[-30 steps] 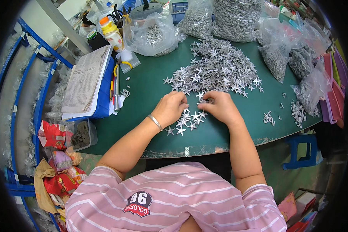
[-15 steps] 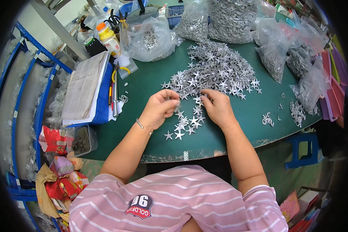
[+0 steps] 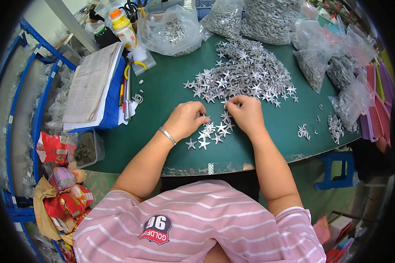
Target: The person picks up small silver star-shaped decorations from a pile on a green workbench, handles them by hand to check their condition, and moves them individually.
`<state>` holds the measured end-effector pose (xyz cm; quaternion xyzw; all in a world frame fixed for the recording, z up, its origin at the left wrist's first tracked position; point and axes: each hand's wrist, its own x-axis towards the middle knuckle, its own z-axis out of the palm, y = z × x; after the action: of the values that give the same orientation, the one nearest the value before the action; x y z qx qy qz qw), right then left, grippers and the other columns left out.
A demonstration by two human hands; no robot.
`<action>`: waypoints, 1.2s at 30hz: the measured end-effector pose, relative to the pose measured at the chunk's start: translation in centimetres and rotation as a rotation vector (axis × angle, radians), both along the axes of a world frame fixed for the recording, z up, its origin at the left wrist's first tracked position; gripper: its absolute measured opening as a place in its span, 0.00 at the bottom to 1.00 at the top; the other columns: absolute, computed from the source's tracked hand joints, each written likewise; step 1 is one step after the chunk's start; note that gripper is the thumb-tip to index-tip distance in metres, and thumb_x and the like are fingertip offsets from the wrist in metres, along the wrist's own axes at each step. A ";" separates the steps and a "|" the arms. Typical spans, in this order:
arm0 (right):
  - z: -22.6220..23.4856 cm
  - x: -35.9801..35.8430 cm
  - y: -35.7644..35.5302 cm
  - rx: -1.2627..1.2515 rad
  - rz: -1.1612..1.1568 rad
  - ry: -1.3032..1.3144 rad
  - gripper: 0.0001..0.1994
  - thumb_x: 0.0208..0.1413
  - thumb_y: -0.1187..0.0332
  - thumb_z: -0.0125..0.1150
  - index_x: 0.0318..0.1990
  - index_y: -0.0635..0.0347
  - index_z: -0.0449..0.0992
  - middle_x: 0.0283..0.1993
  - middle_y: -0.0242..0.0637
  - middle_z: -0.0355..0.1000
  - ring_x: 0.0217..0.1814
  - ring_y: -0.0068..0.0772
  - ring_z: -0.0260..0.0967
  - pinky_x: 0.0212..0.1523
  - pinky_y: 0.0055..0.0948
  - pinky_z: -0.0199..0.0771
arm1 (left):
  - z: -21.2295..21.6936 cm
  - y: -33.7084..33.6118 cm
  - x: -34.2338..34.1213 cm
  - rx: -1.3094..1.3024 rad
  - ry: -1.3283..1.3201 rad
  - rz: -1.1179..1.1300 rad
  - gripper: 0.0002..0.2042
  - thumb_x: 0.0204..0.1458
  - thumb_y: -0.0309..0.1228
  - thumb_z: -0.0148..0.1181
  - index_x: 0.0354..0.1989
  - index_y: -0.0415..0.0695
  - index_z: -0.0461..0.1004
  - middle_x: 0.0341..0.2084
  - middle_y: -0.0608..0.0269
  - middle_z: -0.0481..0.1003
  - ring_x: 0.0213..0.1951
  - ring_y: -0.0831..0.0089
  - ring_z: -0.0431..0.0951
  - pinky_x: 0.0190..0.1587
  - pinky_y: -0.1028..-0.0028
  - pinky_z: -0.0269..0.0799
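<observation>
On the green table lies a large pile of silver starfish-shaped metal charms (image 3: 250,72). A smaller group of the same charms (image 3: 211,133) sits nearer to me, between my hands. My left hand (image 3: 186,120) is at the left side of this group, fingers curled and thumb close to the forefinger; what they may hold is too small to make out. At the near edge of the pile, my right hand (image 3: 246,115) pinches a star charm (image 3: 225,103) between thumb and forefinger.
Clear bags of metal pieces (image 3: 274,22) stand at the back and right. On the left are a blue folder with papers (image 3: 92,87), a yellow bottle (image 3: 124,30) and yellow-handled pliers (image 3: 138,65). Hook-shaped pieces (image 3: 335,129) lie right, above a blue stool (image 3: 335,171).
My left hand has come down closer to the small group, its thumb now extended toward the charms. My right hand has shifted slightly away from me. The whole view has tilted a little.
</observation>
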<state>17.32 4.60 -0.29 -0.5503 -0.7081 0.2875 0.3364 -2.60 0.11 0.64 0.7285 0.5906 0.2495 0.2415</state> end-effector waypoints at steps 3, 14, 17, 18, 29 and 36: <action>1.4 1.4 0.4 -0.364 0.044 0.712 0.06 0.53 0.70 0.60 0.29 0.63 0.77 0.22 0.25 0.69 0.23 0.18 0.64 0.21 0.18 0.61 | -0.2 -0.1 -0.4 0.078 -0.176 0.017 0.10 0.41 0.30 0.70 0.29 0.40 0.76 0.23 0.61 0.74 0.25 0.72 0.73 0.30 0.74 0.69; 2.0 1.2 -1.0 -0.147 0.209 -0.111 0.12 0.42 0.67 0.71 0.32 0.65 0.78 0.23 0.41 0.72 0.23 0.35 0.69 0.28 0.32 0.69 | 0.0 0.1 -1.1 0.207 -0.282 0.027 0.07 0.44 0.27 0.67 0.30 0.39 0.78 0.24 0.61 0.73 0.26 0.73 0.73 0.30 0.75 0.68; 1.2 0.8 -1.0 -0.039 0.271 -0.058 0.10 0.42 0.69 0.70 0.32 0.63 0.79 0.27 0.39 0.72 0.28 0.37 0.71 0.30 0.32 0.70 | 0.3 -0.1 -1.3 0.086 -0.209 -0.059 0.07 0.43 0.26 0.67 0.31 0.40 0.77 0.24 0.60 0.73 0.27 0.72 0.74 0.31 0.74 0.69; 0.9 0.8 -0.9 -0.014 0.276 -0.036 0.10 0.42 0.69 0.69 0.32 0.62 0.78 0.28 0.39 0.72 0.29 0.37 0.71 0.31 0.32 0.70 | 0.1 -0.1 -1.3 0.105 -0.175 -0.092 0.07 0.43 0.26 0.67 0.31 0.40 0.77 0.24 0.60 0.73 0.27 0.71 0.74 0.31 0.74 0.69; -0.2 0.2 -1.1 0.138 0.331 -0.059 0.10 0.45 0.68 0.67 0.35 0.60 0.78 0.35 0.39 0.71 0.35 0.44 0.72 0.36 0.36 0.73 | 0.0 0.4 -1.6 -0.450 -1.540 0.071 0.02 0.54 0.25 0.56 0.32 0.41 0.70 0.21 0.69 0.68 0.19 0.84 0.62 0.19 0.83 0.53; 0.5 -0.4 -1.2 0.230 0.277 0.120 0.05 0.49 0.71 0.63 0.32 0.62 0.78 0.29 0.41 0.72 0.32 0.44 0.71 0.34 0.35 0.71 | 0.1 0.5 -1.6 -0.364 -1.254 0.208 0.04 0.54 0.26 0.59 0.32 0.42 0.70 0.19 0.69 0.68 0.19 0.84 0.64 0.16 0.84 0.52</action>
<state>16.92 3.37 0.21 -0.3874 -0.7838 0.2804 0.3960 -4.21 0.56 0.70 0.3320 0.4382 0.5445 0.6335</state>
